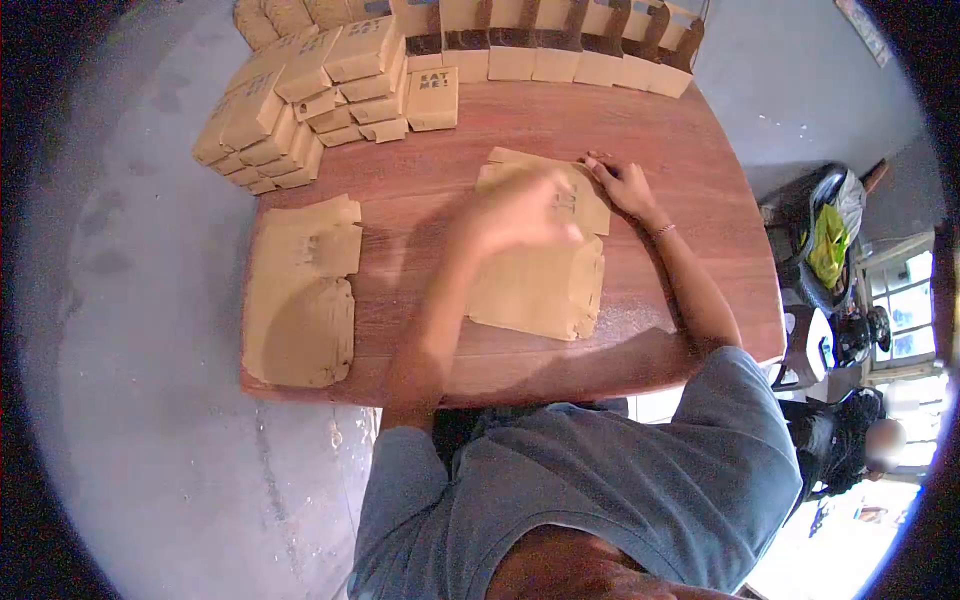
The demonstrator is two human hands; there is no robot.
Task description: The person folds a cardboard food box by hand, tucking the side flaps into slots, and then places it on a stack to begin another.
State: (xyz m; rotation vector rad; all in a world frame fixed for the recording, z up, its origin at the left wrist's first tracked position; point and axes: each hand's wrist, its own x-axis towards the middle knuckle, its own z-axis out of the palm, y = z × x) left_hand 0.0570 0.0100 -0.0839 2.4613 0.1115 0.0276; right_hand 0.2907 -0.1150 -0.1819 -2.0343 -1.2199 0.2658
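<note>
A flat, creased kraft cardboard box blank (535, 290) with dark printed lettering lies in front of me on the wooden table. My left hand (525, 210) is over its upper part, smeared by motion, so its fingers and anything in them cannot be made out. Beside the blank's upper right corner, my right hand (625, 188) rests on the tabletop, fingers loosely bent and apart, with nothing visible in it. To the left lies a second flat box blank (300, 300), also printed, near the table's left edge.
Folded boxes (365, 50) marked "EAT ME!" are stacked at the back left of the table (420, 180). A single box (432, 100) stands beside them. Several open-topped cartons (555, 50) line the far edge. A chair with bags (830, 245) and a person (845, 440) are off to the right.
</note>
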